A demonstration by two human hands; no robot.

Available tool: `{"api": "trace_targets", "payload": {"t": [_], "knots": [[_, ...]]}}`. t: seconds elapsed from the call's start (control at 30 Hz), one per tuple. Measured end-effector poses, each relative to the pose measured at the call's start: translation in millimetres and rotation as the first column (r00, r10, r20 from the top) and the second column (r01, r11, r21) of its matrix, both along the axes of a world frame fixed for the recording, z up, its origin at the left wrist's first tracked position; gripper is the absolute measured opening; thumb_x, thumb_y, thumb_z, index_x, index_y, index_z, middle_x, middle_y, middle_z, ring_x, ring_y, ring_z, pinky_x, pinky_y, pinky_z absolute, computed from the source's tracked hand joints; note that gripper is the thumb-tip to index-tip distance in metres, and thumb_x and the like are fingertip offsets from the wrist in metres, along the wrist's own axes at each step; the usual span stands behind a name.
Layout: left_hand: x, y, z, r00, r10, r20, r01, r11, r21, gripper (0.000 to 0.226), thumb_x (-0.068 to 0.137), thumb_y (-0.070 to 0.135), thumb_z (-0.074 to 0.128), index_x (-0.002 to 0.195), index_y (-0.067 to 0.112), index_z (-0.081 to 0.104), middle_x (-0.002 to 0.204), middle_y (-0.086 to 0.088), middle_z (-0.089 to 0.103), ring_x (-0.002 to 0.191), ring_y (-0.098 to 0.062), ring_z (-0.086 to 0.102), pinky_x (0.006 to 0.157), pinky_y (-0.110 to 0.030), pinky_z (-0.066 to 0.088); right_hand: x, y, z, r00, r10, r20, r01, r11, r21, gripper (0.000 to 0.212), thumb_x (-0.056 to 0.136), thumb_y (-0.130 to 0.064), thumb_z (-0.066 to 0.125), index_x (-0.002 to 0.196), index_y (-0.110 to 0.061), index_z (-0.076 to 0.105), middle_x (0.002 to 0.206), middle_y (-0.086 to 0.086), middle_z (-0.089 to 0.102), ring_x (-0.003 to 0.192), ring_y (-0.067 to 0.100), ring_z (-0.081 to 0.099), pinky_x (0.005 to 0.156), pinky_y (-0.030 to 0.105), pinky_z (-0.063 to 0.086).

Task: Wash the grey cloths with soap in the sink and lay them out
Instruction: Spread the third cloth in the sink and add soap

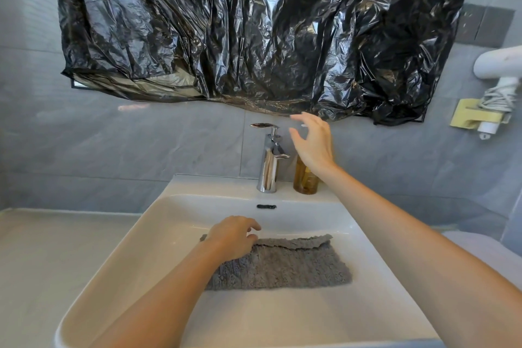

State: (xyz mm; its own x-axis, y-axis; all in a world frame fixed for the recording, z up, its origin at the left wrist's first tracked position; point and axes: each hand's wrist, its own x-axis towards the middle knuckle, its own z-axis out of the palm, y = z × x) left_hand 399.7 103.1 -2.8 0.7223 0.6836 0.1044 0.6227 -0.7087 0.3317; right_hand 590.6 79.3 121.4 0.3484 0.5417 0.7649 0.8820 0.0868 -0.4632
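Your grey cloth (282, 265) lay flat in the sink (113, 263), with your left hand (233, 236) resting on its 9 o'clock end, fingers loose. Your right hand (313, 144), fingers spread and empty, hovered over the amber soap bottle (303, 181) at 12 o'clock. You needed to press straight down so the bottle would not tip.

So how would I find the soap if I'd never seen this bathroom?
Start at the white sink. On its back ledge stands the chrome tap; just right of it, under the raised right hand, is the soap bottle. It alone is amber and see-through.
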Motion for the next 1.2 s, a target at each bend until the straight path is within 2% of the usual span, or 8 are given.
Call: {"api": "trace_targets", "payload": {"t": [0.1,0.17,0.4,0.73,0.8,0.93,1.07,1.2], "knots": [[0,2,-2,1.000,0.016,0.026,-0.017,1.000,0.026,0.036,0.101,0.030,0.043,0.136,0.029,0.050,0.136,0.002,0.054,0.124,-0.019,0.050,0.103,-0.036,0.042,23,-1,-6,0.984,-0.139,-0.113,0.135,0.990,-0.044,0.055,0.089,-0.023,0.065,0.139,-0.027,0.043,0.151,0.007,0.030,0.138,0.026,0.029,0.107,0.041,0.035],[0,3,-4,0.999,0.020,0.041,-0.022,0.999,0.049,0.036,0.101,0.030,0.042,0.136,0.030,0.049,0.136,0.003,0.054,0.124,-0.018,0.050,0.103,-0.035,0.043,33,5,-9,0.969,-0.143,-0.201,0.119,0.985,-0.125,0.073,0.084,-0.026,0.071,0.144,-0.034,0.030,0.151,0.010,0.028,0.134,0.031,0.035,0.103,0.044,0.039],[6,8,-8,0.997,0.028,0.077,-0.035,0.994,0.100,0.036,0.102,0.031,0.040,0.137,0.032,0.048,0.136,0.003,0.053,0.123,-0.018,0.050,0.102,-0.035,0.043,49,33,-36,0.972,-0.072,-0.223,0.016,0.970,-0.242,0.098,0.078,-0.010,0.076,0.140,-0.047,0.011,0.105,0.015,0.057,0.093,0.032,0.059,0.083,0.047,0.052],[6,11,-10,0.998,0.030,0.063,-0.035,0.996,0.081,0.035,0.101,0.030,0.040,0.136,0.031,0.049,0.135,0.002,0.053,0.123,-0.019,0.050,0.102,-0.037,0.043,47,12,-40,0.992,-0.031,-0.124,0.016,0.993,-0.117,0.095,0.075,-0.006,0.077,0.135,-0.045,0.014,0.095,0.011,0.059,0.085,0.033,0.061,0.074,0.046,0.054],[5,11,-9,0.998,0.031,0.062,-0.036,0.997,0.072,0.035,0.101,0.030,0.040,0.136,0.031,0.049,0.135,0.002,0.053,0.123,-0.019,0.050,0.102,-0.037,0.043,43,-10,-34,0.991,0.018,-0.130,-0.033,0.993,-0.110,0.094,0.075,-0.005,0.077,0.136,-0.042,0.016,0.088,0.004,0.057,0.080,0.028,0.060,0.070,0.042,0.054],[3,9,-7,0.999,0.023,0.049,-0.025,0.998,0.058,0.036,0.101,0.029,0.041,0.136,0.030,0.048,0.136,0.001,0.053,0.124,-0.020,0.049,0.104,-0.036,0.042,34,-61,-32,0.964,0.106,-0.244,-0.149,0.975,-0.164,0.095,0.074,-0.006,0.081,0.137,-0.037,0.017,0.088,0.002,0.052,0.071,0.013,0.055,0.054,0.018,0.044],[1,6,-4,1.000,0.014,0.018,-0.015,0.999,0.052,0.036,0.102,0.029,0.041,0.137,0.028,0.047,0.136,0.000,0.053,0.124,-0.020,0.049,0.104,-0.035,0.041,22,-97,-55,0.933,0.203,-0.298,-0.294,0.907,-0.303,0.100,0.072,-0.006,0.082,0.134,-0.044,0.013,0.096,0.010,0.054,0.078,0.027,0.064,0.066,0.032,0.058],[-1,5,-6,1.000,0.009,-0.020,-0.008,0.999,0.042,0.036,0.102,0.029,0.041,0.137,0.028,0.048,0.135,0.000,0.054,0.122,-0.020,0.051,0.102,-0.034,0.041,14,-114,-77,0.933,0.245,-0.264,-0.344,0.825,-0.448,0.099,0.071,-0.011,0.083,0.134,-0.047,0.015,0.113,0.012,0.048,0.099,0.036,0.060,0.079,0.040,0.056]]}}
